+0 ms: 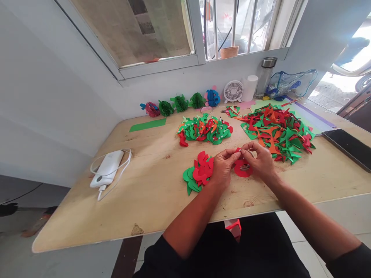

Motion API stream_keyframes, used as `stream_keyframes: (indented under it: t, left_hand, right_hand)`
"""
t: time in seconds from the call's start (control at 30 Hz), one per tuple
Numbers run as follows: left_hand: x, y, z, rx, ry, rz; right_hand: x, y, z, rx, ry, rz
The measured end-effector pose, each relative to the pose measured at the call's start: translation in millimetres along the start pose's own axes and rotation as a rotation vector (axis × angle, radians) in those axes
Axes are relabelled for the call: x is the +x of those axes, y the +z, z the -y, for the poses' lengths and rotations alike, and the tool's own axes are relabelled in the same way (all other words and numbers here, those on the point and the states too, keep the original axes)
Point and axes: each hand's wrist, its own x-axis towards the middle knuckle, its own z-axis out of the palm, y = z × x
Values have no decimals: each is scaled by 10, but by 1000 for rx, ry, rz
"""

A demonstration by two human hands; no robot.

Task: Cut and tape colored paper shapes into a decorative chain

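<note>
Over the front of the table, my left hand (224, 168) pinches a small red paper piece (238, 149) between thumb and fingers. My right hand (259, 160) is closed in a pinch at the right side of that piece; whatever its fingertips grip is too small to make out. Beneath both hands lies a red ring-shaped item (242, 173) with something shiny in its middle, partly hidden. Beside my left wrist are a heap of red cut-out pieces (203, 169) and green cut-out pieces (191, 181). Farther back sits a pile of green, red and orange cut-outs with white strips (207, 129).
Paper scraps (278, 131) are heaped at right, near a black phone (349, 148). A white power bank (107, 169) with its cable lies left. Folded-paper figures (179, 103), a small fan (233, 91) and a glass bottle (264, 79) line the wall. A green strip (147, 125) lies back left.
</note>
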Motion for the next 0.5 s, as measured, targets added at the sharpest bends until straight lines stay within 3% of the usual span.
stream_keyframes:
  t: [0.5]
  left_hand:
    - [-14,-5,-24,31,58,-8]
  right_hand:
    - [-27,7,2,-19,-44,20]
